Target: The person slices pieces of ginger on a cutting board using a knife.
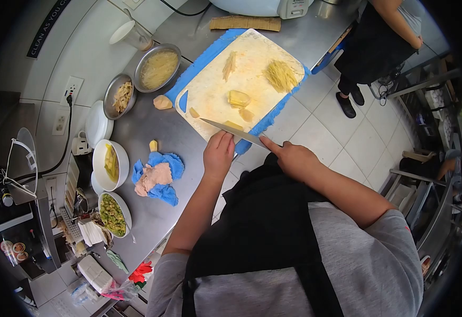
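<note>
My right hand point(294, 159) grips a long kitchen knife point(239, 133) by its handle, index finger along the blade. The blade lies slantwise across the near edge of a white cutting board point(199, 87). Close beside the blade is my left hand point(219, 153), fingers bent and pressed together; anything under them is hidden. A pale yellow piece point(233, 125), like peeled potato, shows just beyond the blade. Farther up the board sit a larger cut yellow chunk point(238, 99), a small piece point(246, 114), a pile of thin yellow strips point(280, 75) and a smaller bunch of strips point(230, 66).
A blue cloth point(265, 122) lies under the board. Along the wall stand a metal bowl of strips point(159, 68), a metal bowl of peelings point(120, 96) and white bowls point(107, 168). Blue and pink cloths point(157, 177) lie left. Another person point(379, 42) stands beyond the counter.
</note>
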A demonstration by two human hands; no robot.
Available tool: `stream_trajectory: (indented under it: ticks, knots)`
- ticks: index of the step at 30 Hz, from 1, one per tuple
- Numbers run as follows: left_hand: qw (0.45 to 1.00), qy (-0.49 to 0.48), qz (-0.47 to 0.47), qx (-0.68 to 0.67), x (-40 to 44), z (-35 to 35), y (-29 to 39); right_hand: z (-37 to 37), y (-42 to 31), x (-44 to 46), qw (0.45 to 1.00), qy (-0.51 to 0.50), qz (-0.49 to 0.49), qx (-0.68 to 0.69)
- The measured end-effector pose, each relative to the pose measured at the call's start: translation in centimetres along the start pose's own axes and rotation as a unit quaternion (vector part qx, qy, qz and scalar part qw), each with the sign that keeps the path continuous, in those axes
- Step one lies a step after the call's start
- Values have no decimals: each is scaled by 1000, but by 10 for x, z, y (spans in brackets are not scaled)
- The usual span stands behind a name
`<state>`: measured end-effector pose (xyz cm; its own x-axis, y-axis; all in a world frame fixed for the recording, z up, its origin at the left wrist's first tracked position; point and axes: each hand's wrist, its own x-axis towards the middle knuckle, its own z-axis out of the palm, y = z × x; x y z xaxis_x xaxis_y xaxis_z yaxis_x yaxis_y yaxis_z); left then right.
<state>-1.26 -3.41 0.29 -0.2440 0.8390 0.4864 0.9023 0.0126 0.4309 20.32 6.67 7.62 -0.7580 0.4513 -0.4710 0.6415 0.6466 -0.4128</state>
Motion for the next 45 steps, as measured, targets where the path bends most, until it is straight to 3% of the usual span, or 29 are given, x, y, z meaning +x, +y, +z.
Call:
stream_trajectory:
  ticks: [13,19,29,32,35,37,38,45]
  knots:
    - [1000,4,9,8,1,0,0,-3,-2,2,1000,5,-16,18]
    - [1000,12,13,2,1,0,0,-10,-1,-11,998,-48,32,32]
    - [1000,5,-6,-30,5,-6,3,-14,-27,19,999,23,2,30]
    - [998,-25,17,-48,19,-21,-2,-13,-27,19,999,31,0,30]
    - [999,-51,-17,11,48,-42,-4,-12,-27,18,999,32,-3,37]
    - [981,-163,93,54,62,-47,-16,-13,-28,18,999,34,-9,40]
    - [978,-163,106,69,63,-44,-24,-12,-28,19,999,25,-3,41]
    - [967,-230,100,47,78,-48,-24,-11,-26,18,998,26,-6,51]
